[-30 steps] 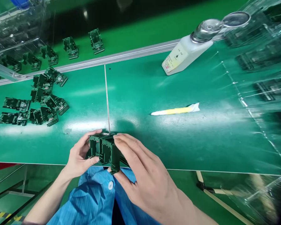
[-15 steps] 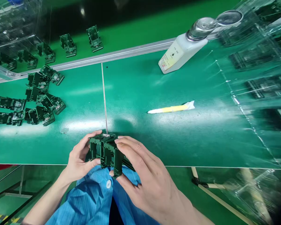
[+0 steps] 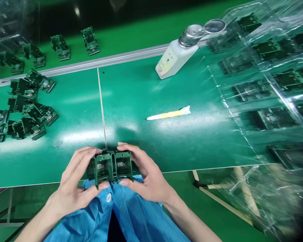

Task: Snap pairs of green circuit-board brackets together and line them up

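Between my two hands, just above the front edge of the green table, is a dark green plastic housing with two open box-like bays side by side. My left hand grips its left end, thumb below and fingers over the top. On its right end, my right hand is closed the same way. Metal bits show inside the bays; I cannot tell whether it is one part or two joined. Similar green housings lie in a loose group on the table at the left.
A white bottle with a metal cap stands at the back. Nearer lies a yellow and white stick-like tool. Clear plastic trays with green housings fill the right side. More housings sit behind the metal rail.
The housing has turned so its open bays face me more squarely. My right hand has shifted from over its front to its right end. The view has swung to the right.
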`<state>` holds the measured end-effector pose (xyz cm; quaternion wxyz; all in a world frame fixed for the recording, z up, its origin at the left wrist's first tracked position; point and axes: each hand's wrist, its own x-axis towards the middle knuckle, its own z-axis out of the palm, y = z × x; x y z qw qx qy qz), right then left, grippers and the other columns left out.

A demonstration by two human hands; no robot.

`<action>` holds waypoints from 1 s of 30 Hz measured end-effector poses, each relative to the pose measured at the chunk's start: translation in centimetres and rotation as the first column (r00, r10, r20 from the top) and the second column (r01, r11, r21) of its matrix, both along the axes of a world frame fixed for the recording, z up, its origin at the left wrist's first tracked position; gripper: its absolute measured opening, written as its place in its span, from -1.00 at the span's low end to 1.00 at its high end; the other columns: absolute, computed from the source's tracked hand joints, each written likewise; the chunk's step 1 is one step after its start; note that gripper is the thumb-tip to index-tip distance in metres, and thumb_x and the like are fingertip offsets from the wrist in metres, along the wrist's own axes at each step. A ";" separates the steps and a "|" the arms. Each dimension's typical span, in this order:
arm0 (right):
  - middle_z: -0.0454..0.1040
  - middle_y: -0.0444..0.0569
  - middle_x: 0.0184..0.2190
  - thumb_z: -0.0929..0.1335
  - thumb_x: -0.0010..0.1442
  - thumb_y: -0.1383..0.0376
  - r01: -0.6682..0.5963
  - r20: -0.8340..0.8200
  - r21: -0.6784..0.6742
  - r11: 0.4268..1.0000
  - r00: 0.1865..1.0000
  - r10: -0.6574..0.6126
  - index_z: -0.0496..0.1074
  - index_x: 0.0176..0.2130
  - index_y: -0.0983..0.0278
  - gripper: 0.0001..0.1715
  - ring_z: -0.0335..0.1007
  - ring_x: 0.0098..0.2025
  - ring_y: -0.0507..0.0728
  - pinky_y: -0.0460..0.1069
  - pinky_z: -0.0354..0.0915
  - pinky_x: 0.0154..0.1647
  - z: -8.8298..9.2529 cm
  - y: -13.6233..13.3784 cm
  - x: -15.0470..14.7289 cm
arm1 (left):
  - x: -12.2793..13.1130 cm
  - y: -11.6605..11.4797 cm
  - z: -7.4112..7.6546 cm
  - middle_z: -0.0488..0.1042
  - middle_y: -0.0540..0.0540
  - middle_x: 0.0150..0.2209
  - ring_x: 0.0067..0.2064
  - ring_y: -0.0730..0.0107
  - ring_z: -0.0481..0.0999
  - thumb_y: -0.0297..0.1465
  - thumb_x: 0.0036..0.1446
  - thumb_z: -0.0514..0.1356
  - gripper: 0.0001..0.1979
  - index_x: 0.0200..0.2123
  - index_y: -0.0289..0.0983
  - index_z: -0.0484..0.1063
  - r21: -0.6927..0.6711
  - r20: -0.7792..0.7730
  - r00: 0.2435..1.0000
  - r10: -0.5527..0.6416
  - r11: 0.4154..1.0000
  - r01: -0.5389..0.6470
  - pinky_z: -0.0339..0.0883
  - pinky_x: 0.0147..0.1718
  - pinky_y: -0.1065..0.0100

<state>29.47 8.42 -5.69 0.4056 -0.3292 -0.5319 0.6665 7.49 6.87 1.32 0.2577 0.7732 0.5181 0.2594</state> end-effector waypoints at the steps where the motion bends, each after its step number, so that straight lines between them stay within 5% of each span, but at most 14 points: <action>1: 0.33 0.21 0.24 0.45 0.21 0.11 -0.004 -0.079 -0.044 0.999 0.997 0.001 0.20 0.26 0.20 -0.27 0.29 0.29 0.24 0.16 0.29 0.27 -0.5 -0.3 -0.2 | 0.3 0.1 0.4 0.46 -0.25 0.00 0.04 0.12 0.45 -0.36 0.08 0.38 -0.19 0.35 -0.27 0.14 0.018 -0.025 0.999 -0.025 1.000 0.025 0.45 -0.02 0.17; 9: 0.32 0.19 0.25 0.46 0.22 0.08 -0.008 -0.316 -0.107 0.994 0.948 -0.027 0.16 0.26 0.16 -0.25 0.20 0.35 0.19 0.17 0.20 0.32 -1.7 -1.6 -0.8 | 1.5 0.4 1.9 0.46 -0.24 -0.01 0.03 0.12 0.46 -0.47 0.07 0.36 -0.17 0.37 -0.31 0.10 0.016 -0.095 0.989 -0.112 0.993 0.114 0.46 -0.04 0.23; 18: 0.30 0.15 0.25 0.46 0.20 0.18 0.032 -0.126 -0.065 0.997 0.991 -0.040 0.19 0.26 0.17 -0.28 0.12 0.39 0.19 0.18 0.16 0.36 -0.9 -1.5 -0.4 | 0.4 -0.7 1.0 0.33 -0.17 0.29 0.27 0.22 0.37 -0.38 0.11 0.37 -0.16 0.38 -0.24 0.06 -0.119 -0.066 0.996 -0.059 0.992 0.050 0.28 0.27 0.33; 30: 0.28 0.16 0.29 0.43 0.18 0.33 0.039 0.078 0.047 0.998 0.996 -0.042 0.17 0.27 0.17 -0.26 0.16 0.36 0.23 0.24 0.18 0.35 0.4 -1.4 0.0 | -0.8 -1.6 0.2 0.27 -0.20 0.35 0.35 0.14 0.28 -0.48 0.11 0.35 -0.21 0.35 -0.14 0.12 -0.256 0.052 0.998 0.023 0.967 -0.009 0.28 0.30 0.20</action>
